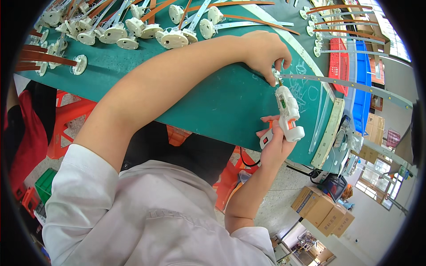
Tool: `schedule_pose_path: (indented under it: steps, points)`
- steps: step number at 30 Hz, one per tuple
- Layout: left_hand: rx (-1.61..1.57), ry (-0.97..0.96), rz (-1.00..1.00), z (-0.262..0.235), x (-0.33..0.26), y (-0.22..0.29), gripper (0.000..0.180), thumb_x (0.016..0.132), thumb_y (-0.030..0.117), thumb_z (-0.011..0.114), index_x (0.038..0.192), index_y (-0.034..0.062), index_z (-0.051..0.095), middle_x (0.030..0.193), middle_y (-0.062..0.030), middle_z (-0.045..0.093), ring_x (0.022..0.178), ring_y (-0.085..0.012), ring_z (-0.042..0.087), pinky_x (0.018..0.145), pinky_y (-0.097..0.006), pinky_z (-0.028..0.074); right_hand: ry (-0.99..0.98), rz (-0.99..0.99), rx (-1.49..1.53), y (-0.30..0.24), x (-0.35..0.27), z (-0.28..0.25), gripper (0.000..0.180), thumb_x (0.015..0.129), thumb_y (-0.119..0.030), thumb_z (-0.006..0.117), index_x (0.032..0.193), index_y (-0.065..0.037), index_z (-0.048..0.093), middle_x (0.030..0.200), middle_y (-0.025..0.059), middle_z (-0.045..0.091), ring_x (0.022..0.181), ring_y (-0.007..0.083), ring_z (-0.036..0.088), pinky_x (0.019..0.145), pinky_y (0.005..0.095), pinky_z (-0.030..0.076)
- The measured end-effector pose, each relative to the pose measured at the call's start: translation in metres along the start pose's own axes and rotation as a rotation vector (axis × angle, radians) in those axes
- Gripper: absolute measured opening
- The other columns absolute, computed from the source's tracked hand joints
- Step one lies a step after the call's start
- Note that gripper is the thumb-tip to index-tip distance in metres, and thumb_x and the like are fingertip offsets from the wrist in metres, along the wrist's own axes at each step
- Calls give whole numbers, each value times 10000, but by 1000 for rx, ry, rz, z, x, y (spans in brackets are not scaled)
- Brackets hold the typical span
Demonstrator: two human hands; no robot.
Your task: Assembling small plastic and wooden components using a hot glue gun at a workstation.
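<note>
My right hand (278, 144) is wrapped round the handle of a white hot glue gun (287, 104) with an orange trigger. The gun's nozzle points away from me and meets a small white part (276, 74) at the end of a pale LED strip (344, 83). Reaching across the table from the left, my left hand (268, 51) pinches that white part between thumb and fingers, which partly hide it. The strip stretches off to the right, past the table's edge.
Many white round bases (113, 33) with brown and pale strips crowd the far left of the green table (204, 106). More stand at the far right, near a red basket (338, 62) and a blue bin (363, 84). Glue strands (304, 88) lie beside the gun. Cardboard boxes (321, 210) sit on the floor.
</note>
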State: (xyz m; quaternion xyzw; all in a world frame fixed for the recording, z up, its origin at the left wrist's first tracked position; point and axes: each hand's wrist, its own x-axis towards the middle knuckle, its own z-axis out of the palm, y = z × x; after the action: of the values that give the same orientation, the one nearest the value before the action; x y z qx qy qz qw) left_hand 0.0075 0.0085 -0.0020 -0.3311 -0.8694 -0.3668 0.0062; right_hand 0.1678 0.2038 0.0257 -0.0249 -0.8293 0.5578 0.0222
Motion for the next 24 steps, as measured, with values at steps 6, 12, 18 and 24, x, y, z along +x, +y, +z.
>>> schedule_pose_path:
  steps: [6,12,18,24]
  points:
    - [-4,0,4,1,1,-1,541,640,406,879,1079,129,727,977,27,765,900,-204,720,763,-359,556,-3,-34,-31,2,1,1,236,958,-72,547,1137,67,613,895,139,689,626,144,624,523,272,521]
    - [11,7,2,1,1,0,523,631,401,887,1054,133,735,967,26,765,890,-198,723,759,-353,557,48,-58,-129,1,-3,8,175,956,-96,592,982,64,659,838,114,694,615,124,618,516,267,493]
    - [9,3,4,0,2,1,484,628,396,891,999,124,742,941,24,761,867,-198,725,740,-349,560,86,-118,-366,0,-5,15,214,953,-131,633,876,66,669,716,70,670,559,106,591,510,265,457]
    - [-5,16,12,0,1,1,445,625,386,893,949,117,749,914,17,757,864,-198,724,731,-345,563,121,-77,-413,-4,-2,19,222,941,-136,674,826,54,664,650,46,639,567,87,587,512,264,429]
